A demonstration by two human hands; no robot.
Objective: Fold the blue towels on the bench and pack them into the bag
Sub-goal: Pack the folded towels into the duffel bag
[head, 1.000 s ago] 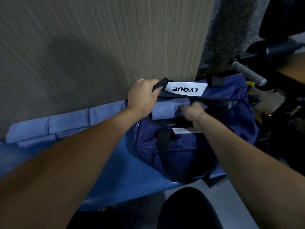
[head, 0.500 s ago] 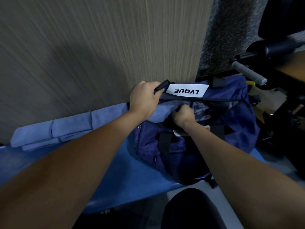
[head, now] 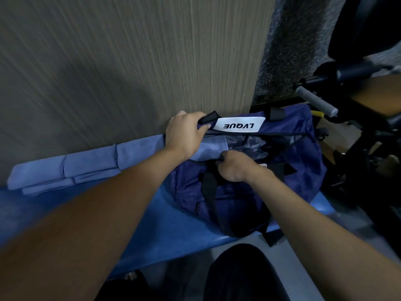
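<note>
Blue desk (head: 152, 224): left hand (head: 184, 135) grips bag (head: 238, 192) rim, right hand (head: 234, 168) clamps near edge; one towel (head: 212, 146) inside, folded towels (head: 86, 166) remain.

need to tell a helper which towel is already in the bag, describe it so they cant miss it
Start at the navy bag on the blue bench. In its open mouth, under the left hand, lies a light blue towel. The other towels lie outside, along the wall.

One dark navy fabric duffel bag (head: 249, 192); one light blue towel (head: 213, 147) inside it; folded light blue towels (head: 86, 164) beside it, number unclear.
</note>
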